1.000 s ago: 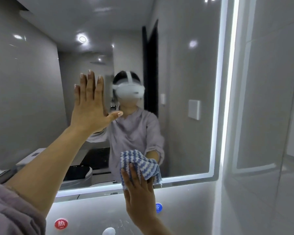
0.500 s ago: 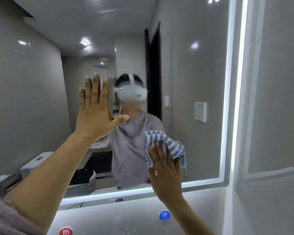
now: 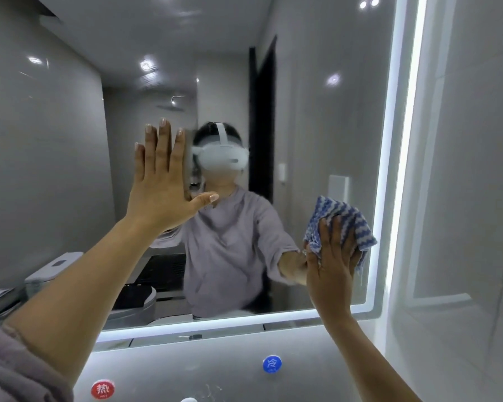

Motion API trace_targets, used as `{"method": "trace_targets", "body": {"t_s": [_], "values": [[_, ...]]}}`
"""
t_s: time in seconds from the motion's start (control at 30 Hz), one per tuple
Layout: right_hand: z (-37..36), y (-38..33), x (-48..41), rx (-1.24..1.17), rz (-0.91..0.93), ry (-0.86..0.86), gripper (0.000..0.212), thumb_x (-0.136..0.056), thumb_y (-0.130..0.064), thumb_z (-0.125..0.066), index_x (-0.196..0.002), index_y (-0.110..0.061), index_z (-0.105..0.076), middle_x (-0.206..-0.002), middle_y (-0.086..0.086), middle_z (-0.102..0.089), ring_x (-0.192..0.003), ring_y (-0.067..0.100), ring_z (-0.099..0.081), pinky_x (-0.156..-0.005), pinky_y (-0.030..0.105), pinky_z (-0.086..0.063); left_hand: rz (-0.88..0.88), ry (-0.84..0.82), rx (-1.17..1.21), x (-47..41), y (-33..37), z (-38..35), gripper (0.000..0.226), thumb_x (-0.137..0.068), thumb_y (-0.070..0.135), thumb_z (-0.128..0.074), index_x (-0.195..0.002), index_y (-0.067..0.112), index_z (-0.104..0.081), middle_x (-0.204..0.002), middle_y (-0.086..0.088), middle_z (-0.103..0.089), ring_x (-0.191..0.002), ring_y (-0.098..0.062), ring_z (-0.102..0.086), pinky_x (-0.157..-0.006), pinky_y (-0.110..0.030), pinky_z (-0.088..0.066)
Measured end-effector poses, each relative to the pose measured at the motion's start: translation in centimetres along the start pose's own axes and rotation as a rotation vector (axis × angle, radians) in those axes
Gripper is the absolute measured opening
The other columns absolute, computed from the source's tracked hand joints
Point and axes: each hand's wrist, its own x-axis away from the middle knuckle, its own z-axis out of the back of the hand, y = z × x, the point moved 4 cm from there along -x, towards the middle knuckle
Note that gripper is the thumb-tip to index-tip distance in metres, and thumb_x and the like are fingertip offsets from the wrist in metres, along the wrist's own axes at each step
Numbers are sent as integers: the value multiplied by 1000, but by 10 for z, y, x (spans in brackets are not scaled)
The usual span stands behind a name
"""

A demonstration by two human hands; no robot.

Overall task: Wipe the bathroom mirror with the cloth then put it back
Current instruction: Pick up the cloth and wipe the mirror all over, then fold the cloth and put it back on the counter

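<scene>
Our right hand (image 3: 331, 265) presses the cloth (image 3: 343, 219) flat on the mirror (image 3: 317, 126), fingers straight, right of frame. Our left hand (image 3: 160, 192) braces open-palmed, centre-left. We'd say even pressure, overlapping strokes, right to the edge.

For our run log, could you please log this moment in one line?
wiping | right hand presses cloth on mirror, lower right | left hand flat on mirror | cloth not returned

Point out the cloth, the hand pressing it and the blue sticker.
cloth (image 3: 340, 208): head view, striped upper fold.
right hand (image 3: 331, 268): head view, back of the hand.
blue sticker (image 3: 272, 364): head view, its centre.
</scene>
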Motion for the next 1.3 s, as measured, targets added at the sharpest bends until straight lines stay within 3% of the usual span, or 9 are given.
{"method": "trace_targets", "body": {"t_s": [0.1,0.23,0.37,0.53,0.67,0.77,0.9,1.03,1.3], "values": [[8,-15,-8,-75,-31,370,47,-105,-42,-17,-148,-51,1,-157,-28,9,-146,0,5,-120,36,-1,9,2,-5,0,-1,-1,116,-69,85,-33,-148,15,15,-157,-15,18,-142,-27,24,-110,-33,27],[11,-14,-2,-198,-20,420,42,-100,-29,-42,-142,-34,-39,-155,-7,-27,-145,19,-23,-115,60,-21,20,-14,-6,0,-1,-1,115,-69,84,-32,-148,15,15,-156,-14,18,-141,-24,26,-110,-32,27],[21,-15,0,-334,-111,215,38,-98,-21,-50,-135,-14,-53,-148,11,-41,-141,29,-29,-108,63,-32,26,-46,-24,-1,-1,1,118,-69,86,-33,-148,14,17,-155,-13,23,-139,-24,31,-109,-32,29],[55,-25,4,-855,-681,-84,25,-102,-27,-41,-123,-29,-54,-120,8,-63,-100,16,-62,-87,30,-51,93,-119,-61,0,6,9,118,-73,76,-46,-143,14,25,-153,-11,29,-138,-24,32,-109,-38,25],[87,-30,13,-1377,-978,-237,27,-104,-27,-35,-121,-22,-56,-117,5,-67,-105,19,-64,-91,39,-50,131,-227,-158,8,26,21,106,-83,66,-46,-148,7,14,-155,-14,23,-141,-28,26,-114,-49,11],[107,-30,27,-1450,-1134,-336,32,-104,-30,-35,-119,-16,-59,-109,7,-68,-99,24,-63,-84,45,-49,78,-263,-96,36,53,33,95,-86,60,-45,-150,8,2,-158,-13,15,-143,-28,21,-116,-46,10],[130,-35,52,-1493,-1194,-430,33,-102,-30,-39,-102,-13,-67,-89,7,-73,-83,24,-68,-81,46,-51,45,-323,31,94,92,45,88,-86,60,-46,-150,9,-11,-159,-10,-5,-147,-25,2,-118,-41,1],[150,-50,78,-1569,-1232,-599,36,-102,-31,-38,-106,-10,-67,-98,11,-73,-92,28,-65,-80,46,-50,122,-421,224,156,124,60,82,-87,64,-41,-147,11,-26,-154,-9,-29,-142,-24,-23,-115,-38,-15],[182,-86,127,-1572,-1168,-938,47,-99,-37,-33,-124,-7,-59,-115,16,-68,-95,28,-68,-81,42,-58,361,-536,579,238,158,89,84,-76,81,-28,-145,34,-26,-151,8,-34,-138,-15,-32,-107,-41,-35]]}}
